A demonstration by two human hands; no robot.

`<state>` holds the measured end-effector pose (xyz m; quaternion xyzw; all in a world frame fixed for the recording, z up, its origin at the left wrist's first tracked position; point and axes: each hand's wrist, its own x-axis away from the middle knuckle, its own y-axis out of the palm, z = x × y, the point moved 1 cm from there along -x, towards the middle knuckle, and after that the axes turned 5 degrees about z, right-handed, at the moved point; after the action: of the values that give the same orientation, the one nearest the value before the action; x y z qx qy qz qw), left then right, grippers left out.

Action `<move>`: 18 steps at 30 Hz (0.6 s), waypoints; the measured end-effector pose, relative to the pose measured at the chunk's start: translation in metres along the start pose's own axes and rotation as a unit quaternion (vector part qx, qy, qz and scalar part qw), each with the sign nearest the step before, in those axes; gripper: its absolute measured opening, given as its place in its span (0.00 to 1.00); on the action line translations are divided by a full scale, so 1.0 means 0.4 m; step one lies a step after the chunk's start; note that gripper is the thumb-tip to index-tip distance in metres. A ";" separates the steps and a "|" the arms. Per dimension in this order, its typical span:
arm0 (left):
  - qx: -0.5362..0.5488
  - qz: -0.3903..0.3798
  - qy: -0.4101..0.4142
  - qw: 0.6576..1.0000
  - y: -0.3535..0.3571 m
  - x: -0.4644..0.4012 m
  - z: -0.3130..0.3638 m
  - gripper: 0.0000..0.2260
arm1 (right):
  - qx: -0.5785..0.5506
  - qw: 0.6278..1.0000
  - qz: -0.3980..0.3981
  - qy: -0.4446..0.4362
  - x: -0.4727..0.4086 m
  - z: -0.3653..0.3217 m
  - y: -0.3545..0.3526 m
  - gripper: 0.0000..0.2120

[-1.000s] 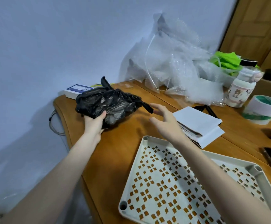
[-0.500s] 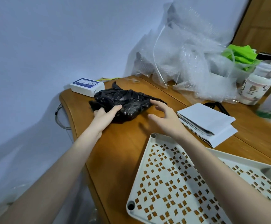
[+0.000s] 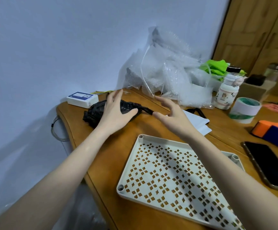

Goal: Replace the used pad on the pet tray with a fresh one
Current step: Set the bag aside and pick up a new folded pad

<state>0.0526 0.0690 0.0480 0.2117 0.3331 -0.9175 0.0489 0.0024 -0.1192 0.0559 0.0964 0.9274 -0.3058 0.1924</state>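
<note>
The left hand (image 3: 114,112) lies flat, fingers spread, on top of the black bag (image 3: 93,113); it presses the bag but does not grip it. The bag sits on the desk (image 3: 135,128) near the far left corner, just beside a white box (image 3: 82,99). The bag is thin, crinkled, glossy film, bunched into a low lump with a twisted tail pointing right. It probably holds the used pad; the contents are not visible. Expect it to be light, soft and slippery. Take hold at the twisted tail or gather a fold of film.

The right hand (image 3: 173,117) hovers open and empty, fingers curved, close to the tail of the bag and above the white stack (image 3: 199,123) of folded sheets. These sheets may be the fresh pads; this cannot be confirmed. They look flat, matte and limp. Lift one by a corner and support it while unfolding.

The tray (image 3: 173,173) lies on the near desk, bare, with no pad on it. It is rigid cream plastic with a raised rim, corner sockets and a floor of diamond cut-outs.
</note>
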 end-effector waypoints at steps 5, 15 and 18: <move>0.002 -0.041 0.058 0.997 0.066 0.011 0.071 0.33 | 0.022 0.999 0.031 0.017 0.038 0.038 -0.096 0.23; -0.036 -0.155 0.128 0.979 0.277 0.002 0.130 0.27 | 0.052 0.989 0.072 0.120 0.087 0.218 -0.212 0.24; -0.057 -0.187 0.140 0.971 0.350 -0.006 0.135 0.26 | 0.050 0.987 0.074 0.136 0.092 0.271 -0.218 0.24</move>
<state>0.0679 -0.0732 0.0034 0.2688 0.4218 -0.8512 -0.1592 -0.0244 -0.2517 0.0066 0.2154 0.9189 -0.3204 0.0813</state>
